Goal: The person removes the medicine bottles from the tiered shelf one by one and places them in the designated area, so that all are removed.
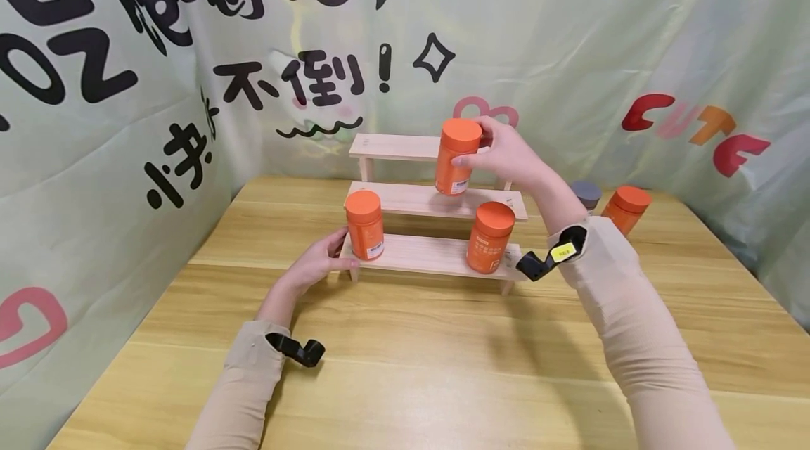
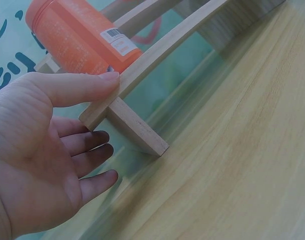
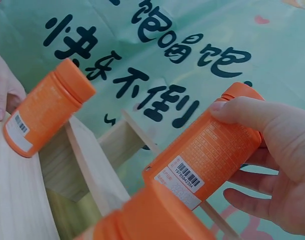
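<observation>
While the left hand (image 1: 319,260) rests open-fingered against the wooden step rack (image 1: 436,253), the right hand (image 1: 509,155) grips an orange jar (image 1: 457,156) above its middle step

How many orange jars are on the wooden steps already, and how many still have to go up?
Two orange plastic jars stand on the bottom step of the wooden stepped shelf: one at the left, one at the right. The right hand holds a third orange jar at the middle step, seemingly not set down yet. The left hand touches the shelf's left end. One orange jar and a grey-lidded jar wait on the wooden table.
</observation>
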Available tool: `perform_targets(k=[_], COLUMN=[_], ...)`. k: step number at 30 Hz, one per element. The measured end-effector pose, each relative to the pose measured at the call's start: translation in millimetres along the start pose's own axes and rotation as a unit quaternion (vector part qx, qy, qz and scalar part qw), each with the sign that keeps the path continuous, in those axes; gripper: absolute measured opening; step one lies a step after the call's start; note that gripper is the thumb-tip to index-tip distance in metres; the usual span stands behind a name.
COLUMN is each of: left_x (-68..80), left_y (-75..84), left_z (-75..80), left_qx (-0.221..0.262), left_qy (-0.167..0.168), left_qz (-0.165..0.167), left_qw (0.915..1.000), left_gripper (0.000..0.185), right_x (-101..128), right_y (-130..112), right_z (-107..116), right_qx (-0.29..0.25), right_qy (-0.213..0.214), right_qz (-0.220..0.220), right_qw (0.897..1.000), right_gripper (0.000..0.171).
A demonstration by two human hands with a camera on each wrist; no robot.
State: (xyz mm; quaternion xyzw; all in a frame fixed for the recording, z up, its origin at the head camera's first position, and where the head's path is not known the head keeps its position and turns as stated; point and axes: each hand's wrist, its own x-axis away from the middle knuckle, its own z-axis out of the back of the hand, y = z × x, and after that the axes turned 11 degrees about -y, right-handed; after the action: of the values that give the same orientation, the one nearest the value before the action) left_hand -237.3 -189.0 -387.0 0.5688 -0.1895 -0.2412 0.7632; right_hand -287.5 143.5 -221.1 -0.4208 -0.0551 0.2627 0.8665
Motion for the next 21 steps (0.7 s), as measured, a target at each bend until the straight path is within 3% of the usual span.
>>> perform_targets(k=[12, 21], left_x=[-2.1, -1.2], left_y=[-0.2, -2.8], left_z=[0.2, 1.0], left_qx=[-0.001, 0.0], left_qy=[0.002, 0.0], left_qz=[0.001, 0.004], left_qw=[1.0, 1.0], left_gripper=[0.082, 0.081], right_x=[30, 56], right_y=[8, 27], right_z=[32, 53], right_qx=[-0.01, 0.001], right_qy=[0.041, 0.078], right_qz=[-0.021, -0.052], right_qw=[0.999, 0.996], right_gripper=[0.061, 0.052])
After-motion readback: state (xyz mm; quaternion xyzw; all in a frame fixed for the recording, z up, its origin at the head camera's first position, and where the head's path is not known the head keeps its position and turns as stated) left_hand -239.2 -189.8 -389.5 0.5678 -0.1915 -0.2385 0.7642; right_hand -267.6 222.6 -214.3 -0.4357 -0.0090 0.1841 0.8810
